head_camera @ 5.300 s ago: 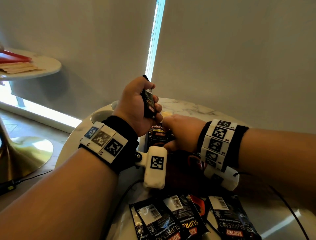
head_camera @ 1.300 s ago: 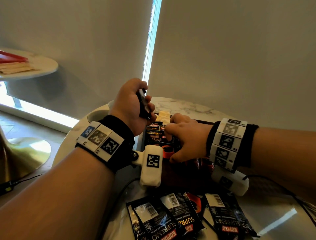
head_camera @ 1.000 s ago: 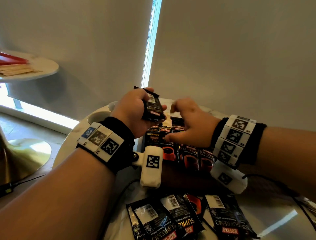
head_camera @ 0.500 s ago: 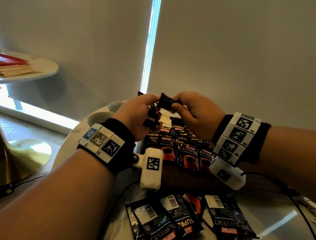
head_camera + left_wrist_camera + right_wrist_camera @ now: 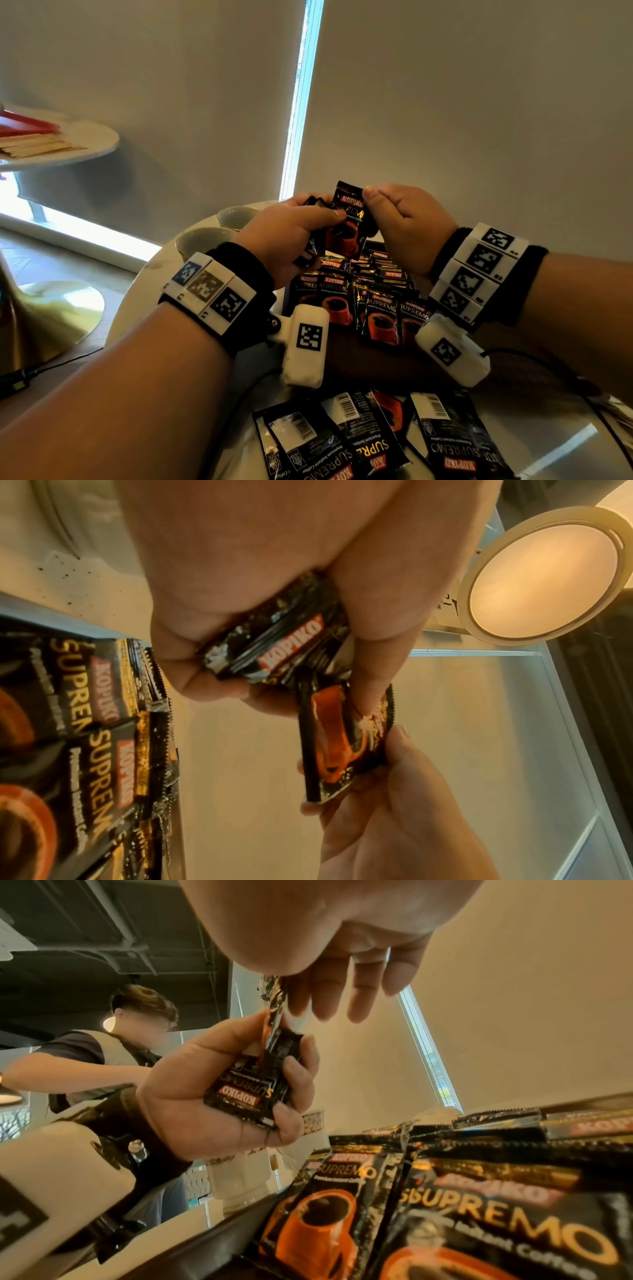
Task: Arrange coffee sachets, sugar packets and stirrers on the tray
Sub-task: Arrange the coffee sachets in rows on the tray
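Over the tray [image 5: 346, 359], head view: my right hand [image 5: 407, 222] pinches the top corner of one coffee sachet [image 5: 347, 222]; my left hand [image 5: 284, 236] grips a small bundle. Rows already overlap on the tray, loose sachets [image 5: 359, 442] wait near me.

Left wrist: bundle [image 5: 274, 647] clamped between thumb and fingers.

Right wrist: placed rows [image 5: 479, 1191] below. I see no sugar or stirrers placed.

1. Head view looks forward and down from above both forearms at the round table [image 5: 555, 442].
2. Left wrist view looks close along the left hand [image 5: 260, 569], upward.
3. Right wrist view looks low and close, upward; all three share the raised sachet [image 5: 346, 219].
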